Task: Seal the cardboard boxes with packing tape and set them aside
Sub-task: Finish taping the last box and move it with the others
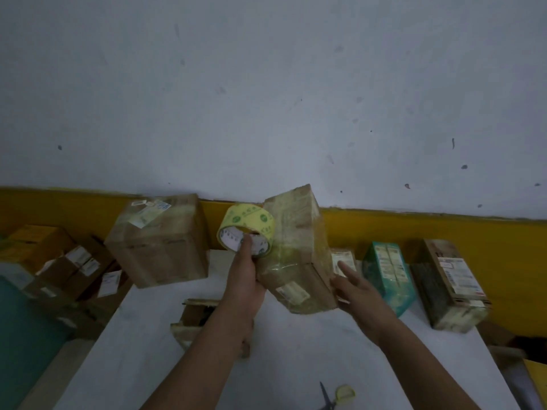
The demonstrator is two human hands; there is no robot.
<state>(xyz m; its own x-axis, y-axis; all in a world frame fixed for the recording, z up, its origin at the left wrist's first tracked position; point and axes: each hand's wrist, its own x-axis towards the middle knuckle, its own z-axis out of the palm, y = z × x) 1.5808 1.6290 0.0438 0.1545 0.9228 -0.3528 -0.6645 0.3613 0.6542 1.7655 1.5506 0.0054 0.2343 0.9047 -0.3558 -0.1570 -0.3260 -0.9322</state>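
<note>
A brown cardboard box (299,250), glossy with tape, hangs tilted above the white table (296,350); a yellow tape roll (247,229) sits just beside its left face.

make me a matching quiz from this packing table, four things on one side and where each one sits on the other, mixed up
Things
1. tape roll
2. scissors
3. teal box
4. big cardboard box

Places
a. lying at the near edge of the table
b. held up in the left hand
c. at the table's far left corner
d. on the right side of the table, beside a dark box

Pairs: 1-b, 2-a, 3-d, 4-c
</note>
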